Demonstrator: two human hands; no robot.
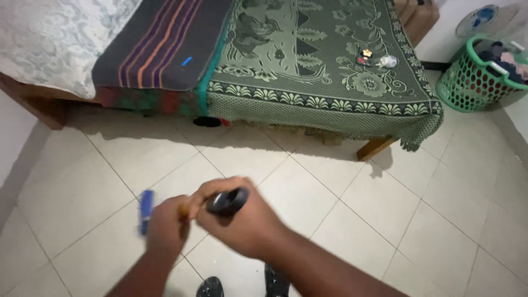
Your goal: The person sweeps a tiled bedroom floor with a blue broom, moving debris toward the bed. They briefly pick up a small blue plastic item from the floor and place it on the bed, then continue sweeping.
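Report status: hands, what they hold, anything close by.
Left hand grips blue stick. Right hand grips dark handle. Bed ahead, floor between.

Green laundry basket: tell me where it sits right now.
In the head view the green laundry basket stands on the tiled floor at the upper right, just past the bed's corner draped in the green patterned bedspread, with clothes inside.

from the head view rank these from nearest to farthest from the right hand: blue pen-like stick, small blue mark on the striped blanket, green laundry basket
1. Blue pen-like stick, just left of the right hand, at the left hand.
2. Small blue mark on the striped blanket, up on the bed, upper left.
3. Green plastic mesh laundry basket, on the floor, far upper right.
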